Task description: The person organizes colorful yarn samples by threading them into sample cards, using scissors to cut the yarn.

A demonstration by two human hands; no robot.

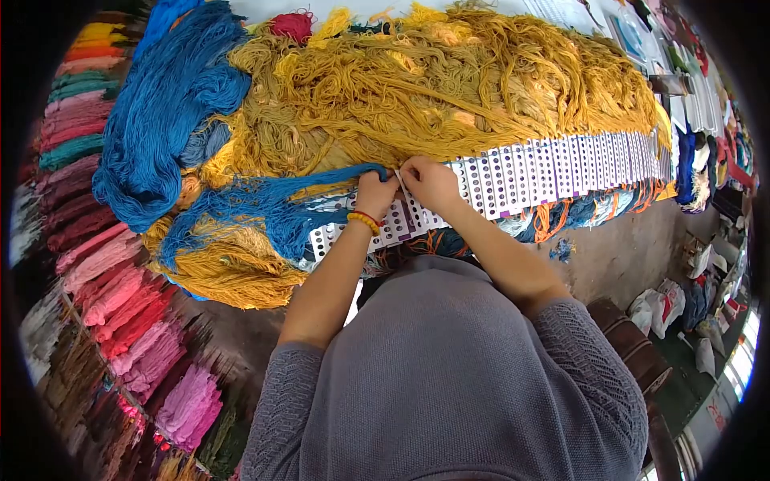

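My left hand (377,195), with a yellow-and-red bracelet at its wrist, is closed around the end of a bundle of blue yarn (297,188). Close beside it, my right hand (431,183) has its fingers pinched together at a narrow white edge between the hands. What those fingertips grip is too small to make out. Both hands are over a long row of overlapping white cards (513,172) with dark round holes. Loose blue strands trail left from my left hand across the cards' left end.
A large heap of golden-olive yarn (377,88) lies behind the cards, with a thick blue hank (172,112) at its left. Orange and pale threads (553,220) hang below the cards. Pink and red hanks (116,297) line the left side. White bags (658,309) lie on the right.
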